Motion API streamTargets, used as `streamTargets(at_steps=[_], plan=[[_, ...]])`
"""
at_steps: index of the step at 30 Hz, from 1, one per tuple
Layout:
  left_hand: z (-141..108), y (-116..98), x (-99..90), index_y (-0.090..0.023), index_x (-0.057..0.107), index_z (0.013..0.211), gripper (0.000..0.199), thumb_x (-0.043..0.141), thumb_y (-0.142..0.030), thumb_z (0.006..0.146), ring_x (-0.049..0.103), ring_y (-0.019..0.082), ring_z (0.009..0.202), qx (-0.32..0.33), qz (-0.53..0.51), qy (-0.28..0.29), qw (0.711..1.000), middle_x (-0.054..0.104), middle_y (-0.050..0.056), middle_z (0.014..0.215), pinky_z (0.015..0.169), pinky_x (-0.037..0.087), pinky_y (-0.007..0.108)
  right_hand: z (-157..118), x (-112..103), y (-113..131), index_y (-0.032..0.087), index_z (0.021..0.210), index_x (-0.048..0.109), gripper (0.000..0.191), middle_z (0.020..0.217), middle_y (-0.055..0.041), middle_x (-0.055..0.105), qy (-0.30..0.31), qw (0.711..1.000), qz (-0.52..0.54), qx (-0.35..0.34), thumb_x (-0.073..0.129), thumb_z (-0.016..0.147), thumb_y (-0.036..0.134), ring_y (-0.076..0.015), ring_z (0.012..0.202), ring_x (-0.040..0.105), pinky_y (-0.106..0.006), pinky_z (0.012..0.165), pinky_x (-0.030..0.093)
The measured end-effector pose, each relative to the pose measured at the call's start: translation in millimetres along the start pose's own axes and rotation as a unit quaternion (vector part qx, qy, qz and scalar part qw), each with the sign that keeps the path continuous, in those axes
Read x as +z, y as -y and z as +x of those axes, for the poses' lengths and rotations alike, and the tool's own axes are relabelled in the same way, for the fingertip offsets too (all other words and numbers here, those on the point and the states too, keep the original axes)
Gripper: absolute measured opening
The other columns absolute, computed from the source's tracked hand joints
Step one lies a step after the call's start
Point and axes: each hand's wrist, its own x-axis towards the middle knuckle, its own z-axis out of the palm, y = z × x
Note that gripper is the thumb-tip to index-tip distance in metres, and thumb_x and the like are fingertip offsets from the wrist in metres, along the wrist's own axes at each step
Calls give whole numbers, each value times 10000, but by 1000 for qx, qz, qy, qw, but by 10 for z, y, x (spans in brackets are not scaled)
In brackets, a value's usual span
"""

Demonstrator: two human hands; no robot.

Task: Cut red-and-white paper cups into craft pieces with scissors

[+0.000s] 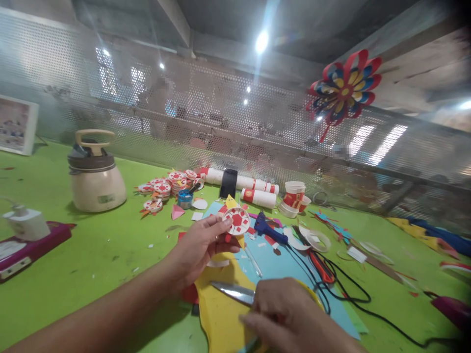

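Note:
Between thumb and fingers, my left hand [196, 247] grips a paper turtle [238, 222], a round white disc with red patches and yellow pointed pieces at its edge. My right hand [285, 309] is closed on a pair of scissors [235, 292], its blades pointing left and its yellow handle partly hidden by the hand. Below both hands lies a yellow sheet [219, 318], overlapping a light blue sheet [294, 267]. A blue glue gun [270, 229] rests just right of the turtle, with a clear glue stick [253, 262] nearby.
Several similar turtles [162, 188] are piled at the back left, beside a beige kettle [97, 184]. Stacked cups [294, 193] stand behind the glue gun. A box cutter [322, 267] and black cable [353, 296] lie right. A power strip [37, 250] sits far left.

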Motion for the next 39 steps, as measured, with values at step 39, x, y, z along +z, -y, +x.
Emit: streamTargets(at_steps=[39], plan=[[88, 229, -21, -135, 592, 1107, 373, 689, -275, 775, 588, 171, 769, -29, 111, 94, 989, 667, 94, 922, 691, 494, 313, 443, -11, -437, 142, 885, 701, 216, 748, -18, 582, -19, 916, 396, 56, 652, 827, 345, -106, 628, 479, -250, 575, 403]])
